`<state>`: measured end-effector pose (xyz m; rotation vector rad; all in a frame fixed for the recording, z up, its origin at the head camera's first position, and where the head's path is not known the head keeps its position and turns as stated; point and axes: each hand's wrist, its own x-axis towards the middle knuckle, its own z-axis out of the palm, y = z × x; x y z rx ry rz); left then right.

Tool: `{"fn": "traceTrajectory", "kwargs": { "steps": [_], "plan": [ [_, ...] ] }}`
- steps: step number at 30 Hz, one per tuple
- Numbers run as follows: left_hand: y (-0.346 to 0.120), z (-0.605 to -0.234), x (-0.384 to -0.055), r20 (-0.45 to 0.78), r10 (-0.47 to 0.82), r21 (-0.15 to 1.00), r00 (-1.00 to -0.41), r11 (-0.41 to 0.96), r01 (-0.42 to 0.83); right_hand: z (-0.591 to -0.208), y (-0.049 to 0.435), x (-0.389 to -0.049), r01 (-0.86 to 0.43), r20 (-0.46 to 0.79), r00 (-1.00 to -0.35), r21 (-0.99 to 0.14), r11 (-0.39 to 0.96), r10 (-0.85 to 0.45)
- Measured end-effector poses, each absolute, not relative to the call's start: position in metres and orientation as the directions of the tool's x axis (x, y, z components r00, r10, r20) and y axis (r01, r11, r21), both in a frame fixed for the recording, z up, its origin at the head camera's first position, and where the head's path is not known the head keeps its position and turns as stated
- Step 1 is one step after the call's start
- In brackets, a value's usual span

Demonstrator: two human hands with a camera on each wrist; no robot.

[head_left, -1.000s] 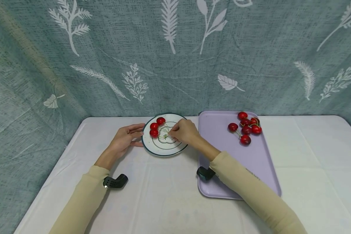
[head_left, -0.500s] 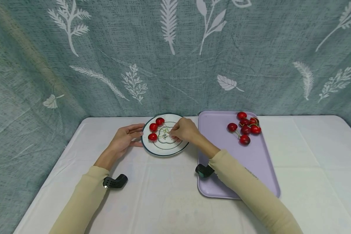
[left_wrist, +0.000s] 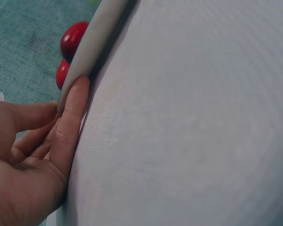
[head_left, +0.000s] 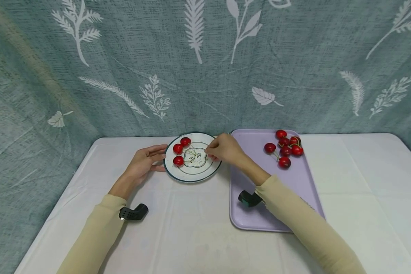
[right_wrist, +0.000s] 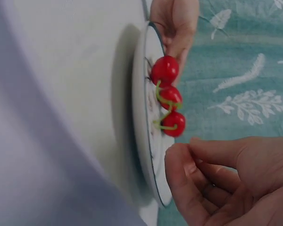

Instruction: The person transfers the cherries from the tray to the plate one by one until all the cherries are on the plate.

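Note:
Three red cherries (head_left: 178, 148) with green stems sit on the left part of a white plate (head_left: 191, 176) with a dark rim; in the right wrist view the cherries (right_wrist: 165, 70) stand in a row, stems toward the plate's middle. My left hand (head_left: 141, 163) touches the plate's left edge with extended fingers; the left wrist view shows fingers (left_wrist: 68, 127) against the rim. My right hand (head_left: 226, 149) hovers over the plate's right edge. In the right wrist view its thumb and index fingertips are close together, other fingers loosely curled, with nothing visible between them.
Right of the plate lies a light purple tray (head_left: 260, 220), with several darker red cherries (head_left: 284, 163) grouped at its far right. The right forearm crosses above the tray. A patterned green curtain (head_left: 205, 95) hangs behind the white-covered table (head_left: 178, 228).
The nearest cherry on the plate has shifted slightly toward the near left, away from the others. My right hand has let go of its stem and drawn back rightward. The left hand stays at the rim.

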<state>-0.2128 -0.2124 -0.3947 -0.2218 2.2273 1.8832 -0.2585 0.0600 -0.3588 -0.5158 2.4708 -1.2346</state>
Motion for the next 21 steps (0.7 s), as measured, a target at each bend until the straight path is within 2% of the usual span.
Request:
{"fn": "traceTrajectory", "kwargs": {
  "steps": [8, 15, 21],
  "plan": [
    [-0.214, -0.395, -0.213, -0.256, 0.017, 0.953, -0.967, 0.171, -0.249, -0.347, 0.095, -0.266, -0.115, -0.137, -0.9, -0.84, 0.53, -0.413],
    [-0.215, -0.394, -0.213, -0.258, 0.023, 0.953, -0.966, 0.167, -0.251, -0.339, 0.128, -0.273, -0.15, -0.096, -0.91, -0.832, 0.534, -0.404],
    [-0.212, -0.395, -0.213, -0.263, 0.027, 0.953, -0.964, 0.165, -0.255, -0.335, 0.146, -0.274, -0.124, -0.119, -0.913, -0.831, 0.542, -0.391]
  ]
}}
